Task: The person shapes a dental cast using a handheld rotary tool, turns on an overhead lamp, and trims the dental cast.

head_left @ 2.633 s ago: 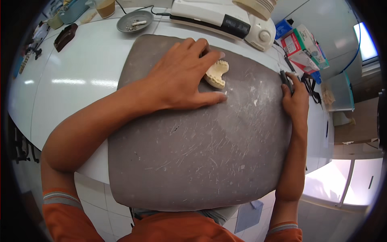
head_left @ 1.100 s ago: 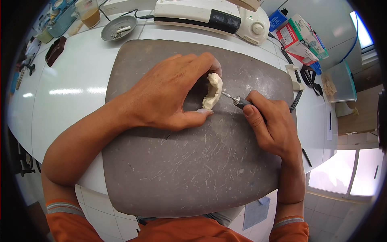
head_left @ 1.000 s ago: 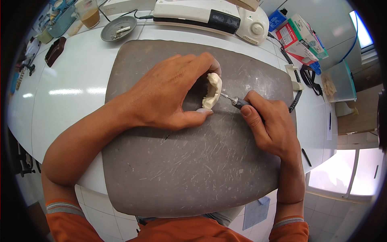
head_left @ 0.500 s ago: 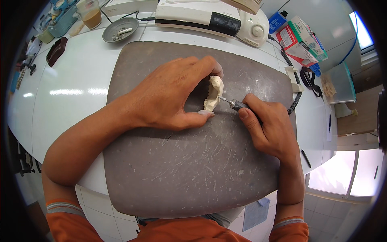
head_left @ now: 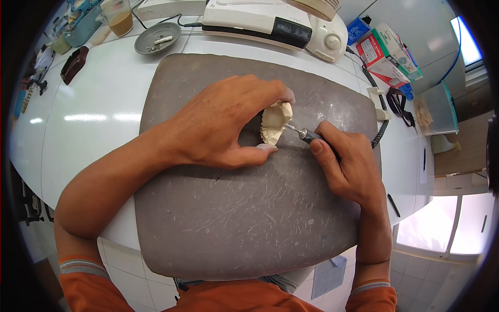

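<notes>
A cream dental cast (head_left: pixel 276 120) is gripped at its ends between the fingers and thumb of my left hand (head_left: pixel 221 122), above the grey-brown scratched mat (head_left: pixel 234 218); its row of teeth faces left. My right hand (head_left: pixel 347 161) is wrapped round a dark rotary handpiece (head_left: pixel 311 137) with a silver nose, thumb lying along the barrel. The handpiece's thin bit reaches the right side of the cast and appears to touch it. Some of my left fingertips are hidden behind the cast, and pale dust coats the tips that show.
Behind the mat stand a white machine (head_left: pixel 239 26), a grey dish (head_left: pixel 156 40) and a plastic cup (head_left: pixel 117 18). At right are boxes (head_left: pixel 387 54), a coiled cord (head_left: pixel 379 135), black straps (head_left: pixel 398 106), a clear tub (head_left: pixel 436 109) and a black pen (head_left: pixel 393 205). A brown case (head_left: pixel 73 65) lies at left.
My right hand has brought the handpiece in from the mat's right edge to the cast. Over the last second the cast has tipped in my left hand, showing more of its broad face.
</notes>
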Demonstrator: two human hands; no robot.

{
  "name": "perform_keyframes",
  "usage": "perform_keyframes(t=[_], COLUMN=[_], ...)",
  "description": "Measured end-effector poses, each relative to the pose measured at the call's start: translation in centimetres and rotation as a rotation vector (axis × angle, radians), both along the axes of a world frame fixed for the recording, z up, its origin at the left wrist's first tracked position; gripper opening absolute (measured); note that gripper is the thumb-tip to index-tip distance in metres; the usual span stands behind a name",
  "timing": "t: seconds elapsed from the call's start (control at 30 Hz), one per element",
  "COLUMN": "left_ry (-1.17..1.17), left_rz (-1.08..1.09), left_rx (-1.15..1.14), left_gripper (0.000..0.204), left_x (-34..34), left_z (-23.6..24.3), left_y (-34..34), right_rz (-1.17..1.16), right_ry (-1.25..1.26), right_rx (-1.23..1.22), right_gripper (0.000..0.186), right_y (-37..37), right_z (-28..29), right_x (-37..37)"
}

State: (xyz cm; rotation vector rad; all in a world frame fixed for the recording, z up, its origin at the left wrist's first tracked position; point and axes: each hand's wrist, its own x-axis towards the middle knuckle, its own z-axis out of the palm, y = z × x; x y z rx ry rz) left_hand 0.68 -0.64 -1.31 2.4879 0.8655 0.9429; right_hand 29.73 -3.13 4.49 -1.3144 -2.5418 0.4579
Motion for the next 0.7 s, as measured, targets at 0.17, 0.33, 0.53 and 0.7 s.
perform_keyframes(t=[0.17, 0.33, 0.53, 0.7], left_ry=[-0.039, -0.044, -0.041, -0.051], left_rz=[-0.014, -0.033, -0.031, -0.033], left_rx=[0.018, -0.037, -0.035, -0.034], left_gripper=[0.076, 0.077, 0.076, 0.076], left_x=[-0.05, -0.03, 0.00, -0.06], left_z=[-0.28, -0.06, -0.10, 0.06], left_y=[-0.05, -0.04, 0.04, -0.06], right_rz=[-0.006, -0.012, -0.005, -0.008], right_ry=[-0.011, -0.010, -0.011, -0.021], right_rx=[0.000, -0.005, -0.001, 0.013], right_gripper=[0.033, 0.033, 0.033, 0.033], right_y=[-0.11, -0.14, -0.01, -0.12], right_z=[0.00, -0.05, -0.16, -0.04], right_x=[-0.15, -0.17, -0.16, -0.31])
